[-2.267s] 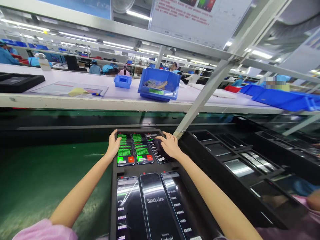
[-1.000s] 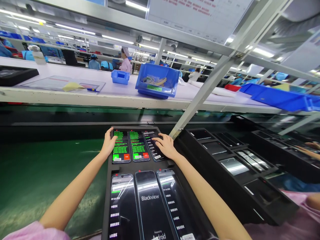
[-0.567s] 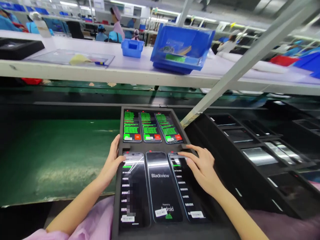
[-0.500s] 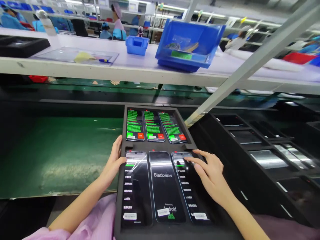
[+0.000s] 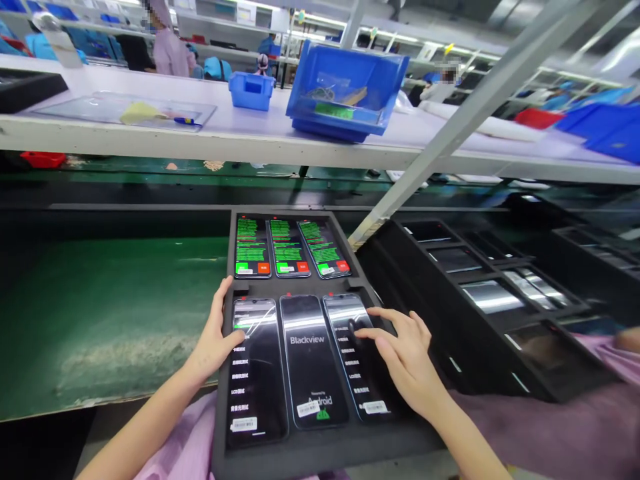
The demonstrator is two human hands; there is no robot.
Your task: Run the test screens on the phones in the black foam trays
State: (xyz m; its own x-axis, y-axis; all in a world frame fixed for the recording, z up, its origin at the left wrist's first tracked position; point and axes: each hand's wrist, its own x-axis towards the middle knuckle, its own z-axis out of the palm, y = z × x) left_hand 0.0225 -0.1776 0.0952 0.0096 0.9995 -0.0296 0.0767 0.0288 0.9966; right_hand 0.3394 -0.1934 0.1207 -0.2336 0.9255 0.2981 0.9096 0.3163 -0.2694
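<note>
A black foam tray (image 5: 300,461) holds several phones in two rows. The far row has three phones with green text and green and red buttons. In the near row, the left phone (image 5: 260,387) and right phone (image 5: 370,373) show list menus, and the middle phone (image 5: 310,367) shows a Blackview logo. My left hand (image 5: 215,340) is at the tray's left edge, its thumb over the left phone's screen and its fingers apart. My right hand (image 5: 405,353) is over the right phone, index finger extended at its screen, holding nothing.
More black trays (image 5: 480,267) with phones lie to the right, beyond a slanted metal post (image 5: 450,127). A shelf (image 5: 200,141) ahead carries a large blue bin (image 5: 345,87) and a small blue bin (image 5: 251,91). A person's arm shows at the right edge.
The view has shifted, so the tray appears further left. My left thumb and right index finger are lower on the two screens. A green bar on the right phone's menu no longer shows.
</note>
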